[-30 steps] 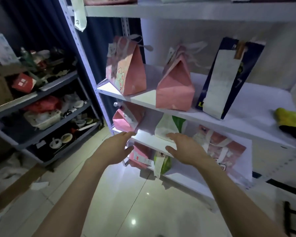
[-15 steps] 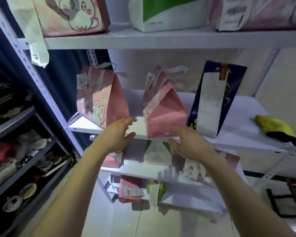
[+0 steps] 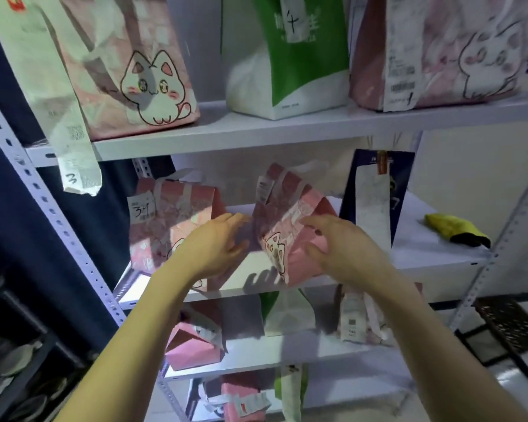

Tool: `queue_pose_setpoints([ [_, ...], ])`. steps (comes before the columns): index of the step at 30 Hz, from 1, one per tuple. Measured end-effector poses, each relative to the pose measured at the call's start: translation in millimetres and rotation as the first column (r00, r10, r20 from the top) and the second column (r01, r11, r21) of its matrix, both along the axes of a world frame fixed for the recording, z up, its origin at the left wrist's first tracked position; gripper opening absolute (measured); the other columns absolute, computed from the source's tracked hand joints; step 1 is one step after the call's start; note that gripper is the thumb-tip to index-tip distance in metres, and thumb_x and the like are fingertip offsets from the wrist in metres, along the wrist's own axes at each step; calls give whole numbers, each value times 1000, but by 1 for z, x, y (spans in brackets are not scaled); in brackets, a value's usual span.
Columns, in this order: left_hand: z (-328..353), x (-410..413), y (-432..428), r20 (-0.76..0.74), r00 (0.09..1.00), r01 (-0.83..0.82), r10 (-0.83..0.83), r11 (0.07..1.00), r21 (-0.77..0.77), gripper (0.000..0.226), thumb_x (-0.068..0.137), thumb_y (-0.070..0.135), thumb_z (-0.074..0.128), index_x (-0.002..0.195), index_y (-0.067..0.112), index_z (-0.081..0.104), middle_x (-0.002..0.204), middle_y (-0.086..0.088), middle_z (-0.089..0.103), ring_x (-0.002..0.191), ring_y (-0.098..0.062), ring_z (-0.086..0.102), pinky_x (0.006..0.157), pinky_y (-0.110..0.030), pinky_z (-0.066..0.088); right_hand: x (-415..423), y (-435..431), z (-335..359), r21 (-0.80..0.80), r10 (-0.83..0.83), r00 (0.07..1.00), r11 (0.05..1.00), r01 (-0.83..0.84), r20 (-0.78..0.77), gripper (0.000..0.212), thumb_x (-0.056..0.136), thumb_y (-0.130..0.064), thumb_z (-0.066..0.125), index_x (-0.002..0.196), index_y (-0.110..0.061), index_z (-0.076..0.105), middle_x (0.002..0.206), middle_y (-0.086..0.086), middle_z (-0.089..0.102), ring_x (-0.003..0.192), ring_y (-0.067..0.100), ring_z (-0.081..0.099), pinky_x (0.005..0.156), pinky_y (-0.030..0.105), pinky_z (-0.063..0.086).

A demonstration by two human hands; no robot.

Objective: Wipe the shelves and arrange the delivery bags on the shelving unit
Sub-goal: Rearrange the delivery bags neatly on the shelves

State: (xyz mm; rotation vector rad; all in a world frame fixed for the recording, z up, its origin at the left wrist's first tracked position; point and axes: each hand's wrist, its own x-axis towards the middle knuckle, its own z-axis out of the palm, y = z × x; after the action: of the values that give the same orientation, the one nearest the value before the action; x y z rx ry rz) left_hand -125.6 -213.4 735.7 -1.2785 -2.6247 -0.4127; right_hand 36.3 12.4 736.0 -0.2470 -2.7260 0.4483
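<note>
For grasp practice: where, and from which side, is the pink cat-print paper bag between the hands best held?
Likely by the side walls of the pink cat-print paper bag, from the shelf front, one hand per side: it is tall with a soft folded top. The right hand grips its right wall.

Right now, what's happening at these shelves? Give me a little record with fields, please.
Place: white shelving unit, bags on several levels
Left hand: open, fingers straight, beside the middle pink bag; contact unclear
Right hand: fingers curled on that bag's right side
Same shelf: left pink bag, dark blue bag, yellow cloth
Shelf above: pink cat bag, green-and-white bag, another pink cartoon bag
Task stage: arranging bags; the cloth lies apart from both hands
</note>
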Motion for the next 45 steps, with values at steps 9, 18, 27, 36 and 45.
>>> queue_pose_setpoints([
  [9,62,-2,-3,-100,985,147,-139,986,73,54,104,34,64,156,30,49,147,3,62,124,-19,65,103,-44,55,-8,-1,61,23,-31,986,999,35,-162,47,102,-49,54,147,-37,52,134,-11,65,112,14,65,97,41,56],
  [18,130,7,30,-144,961,268,-235,917,295,41,103,40,65,142,29,62,124,11,70,106,-9,68,96,-42,59,-16,32,124,75,-23,959,996,46,-282,47,100,-39,61,146,-29,57,140,-6,62,119,16,63,100,45,54],
  [27,182,-20,110,-148,924,-185,353,750,635,48,90,74,58,94,27,67,83,9,71,83,-22,69,76,-41,59,-32,96,149,101,-61,931,989,104,-359,42,101,-38,60,142,-27,60,133,1,64,118,26,62,94,36,48],
  [36,183,-37,152,-149,896,-205,419,685,699,15,103,33,59,101,19,65,102,0,69,90,-25,64,75,-40,48,-30,157,143,63,-78,937,992,106,-341,43,100,-35,62,141,-23,60,137,0,63,117,22,61,96,36,49],
  [45,175,-52,130,-89,908,-198,410,606,770,11,111,20,49,106,13,55,96,-6,64,82,-27,59,73,-42,45,-56,145,156,38,-23,911,998,42,-411,53,102,-43,61,149,-21,54,139,2,64,122,24,62,104,42,51],
])
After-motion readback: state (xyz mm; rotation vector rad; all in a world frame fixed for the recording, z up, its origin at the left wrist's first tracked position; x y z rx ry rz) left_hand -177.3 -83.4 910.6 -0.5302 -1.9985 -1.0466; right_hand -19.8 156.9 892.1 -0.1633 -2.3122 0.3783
